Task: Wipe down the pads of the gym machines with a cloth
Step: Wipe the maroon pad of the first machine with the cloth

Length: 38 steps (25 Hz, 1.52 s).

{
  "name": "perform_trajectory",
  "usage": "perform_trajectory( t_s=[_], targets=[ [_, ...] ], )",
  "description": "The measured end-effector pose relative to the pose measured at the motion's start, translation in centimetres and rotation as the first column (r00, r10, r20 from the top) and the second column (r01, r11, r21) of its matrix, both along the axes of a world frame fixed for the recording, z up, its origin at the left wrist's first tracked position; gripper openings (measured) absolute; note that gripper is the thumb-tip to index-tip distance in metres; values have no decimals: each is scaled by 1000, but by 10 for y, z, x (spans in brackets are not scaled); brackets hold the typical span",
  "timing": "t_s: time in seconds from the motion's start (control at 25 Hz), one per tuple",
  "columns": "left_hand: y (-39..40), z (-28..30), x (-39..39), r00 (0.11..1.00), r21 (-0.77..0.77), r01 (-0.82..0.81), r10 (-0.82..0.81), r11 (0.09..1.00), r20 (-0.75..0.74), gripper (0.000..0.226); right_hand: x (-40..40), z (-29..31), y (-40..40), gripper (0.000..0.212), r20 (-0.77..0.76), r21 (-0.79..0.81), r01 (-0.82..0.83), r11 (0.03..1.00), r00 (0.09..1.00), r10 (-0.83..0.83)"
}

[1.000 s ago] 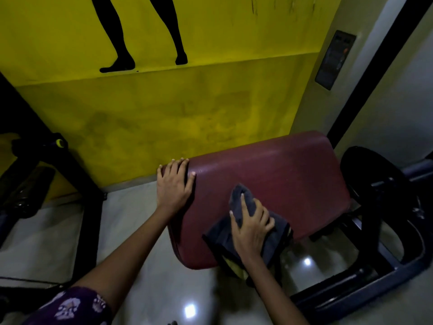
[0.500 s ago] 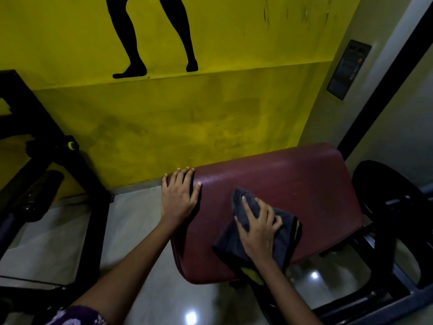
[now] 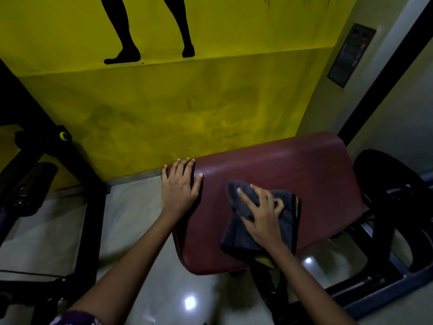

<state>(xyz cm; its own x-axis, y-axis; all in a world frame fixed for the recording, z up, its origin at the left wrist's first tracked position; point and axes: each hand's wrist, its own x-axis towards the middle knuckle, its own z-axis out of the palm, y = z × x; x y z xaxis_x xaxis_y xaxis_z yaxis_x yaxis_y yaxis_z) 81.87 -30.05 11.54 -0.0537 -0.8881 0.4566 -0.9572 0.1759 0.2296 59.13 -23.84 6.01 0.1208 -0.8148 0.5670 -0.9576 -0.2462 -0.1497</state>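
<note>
While the right hand (image 3: 262,214) presses the dark grey cloth (image 3: 257,231) onto the maroon pad (image 3: 293,170), the left hand (image 3: 180,184) rests flat on the pad's left edge and steadies it. Compared with the pictures from a second and half a second ago, the cloth sits at much the same place on the near half of the pad, towards its front edge, and the left hand keeps its station at the near-left corner. The main change lies in the right hand's fingers (image 3: 243,195): earlier they lay spread and fairly straight over the cloth; now the index finger points forward-left along the cloth while the other fingers curl and gather the fabric beneath them. The cloth's forward corner is bunched up slightly under that finger, and its near end hangs over the front edge of the pad. A yellow strip shows at the cloth's right side and again below the wrist.

The left hand's fingers are extended and close together, thumb out to the side on the pad surface; they hold nothing.

Judgement: the wipe is in progress on this pad, and the regrip suggests the start of a new stroke rather than the end of one. The far half and right part of the pad show no cloth contact at this moment, so coverage there probably remains to be done. Other dark machine frames (image 3: 46,174) stand to the left beside the yellow wall (image 3: 187,109).
</note>
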Motion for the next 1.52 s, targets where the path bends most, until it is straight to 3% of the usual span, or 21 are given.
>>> perform_trajectory(
  t_s=[0.08,0.16,0.28,0.4,0.48,0.56,0.64,0.72,0.8,0.96,1.04,1.16,1.28,1.4,1.52],
  targets=[
    [1,0,-1,1000,7,-1,1,1000,5,53,15,22,-30,51,149,17,205,979,967,-206],
    [0,-1,0,1000,4,1,-2,1000,9,52,39,41,-51,53,208,30,271,962,940,-271],
    [-1,-2,2,1000,-17,0,0,1000,-2,53,52,38,-43,57,41,-1,28,1000,999,-28],
    [-2,5,-14,987,4,-79,79,997,-139,57,6,36,-54,60,-116,-28,-163,986,980,158],
    [3,6,-35,982,26,-69,73,997,-177,57,-25,46,-78,56,-5,-8,-36,999,999,36],
    [12,-1,-54,992,32,-53,56,998,-110,60,-42,62,-95,55,144,67,191,979,969,-199],
    [16,-8,-60,996,13,-79,79,997,-33,61,-33,69,-103,57,174,170,295,940,930,-323],
    [15,-9,-59,994,2,-107,107,994,-4,60,-8,69,-97,59,118,140,210,968,967,-226],
    [15,-9,-60,992,-6,-124,124,992,12,58,4,60,-82,61,0,80,19,997,1000,-19],
    [18,-9,-62,991,-13,-131,131,991,-1,57,-48,34,-63,65,-192,23,-326,945,926,324],
    [18,-8,-63,990,-18,-139,139,990,-2,57,-74,32,-67,61,-184,10,-317,948,932,313],
    [18,-9,-63,990,-28,-142,142,989,-2,58,-56,44,-77,56,11,43,-54,998,998,54],
    [17,-10,-65,988,-41,-154,154,987,-5,58,-17,55,-70,70,108,105,88,991,989,-99],
    [18,-11,-66,987,-49,-160,160,986,-3,57,-13,37,-36,102,12,149,-20,989,1000,18],
    [18,-11,-65,988,-47,-154,154,987,-9,57,-48,16,-14,97,-102,113,-158,981,980,170]
  ],
)
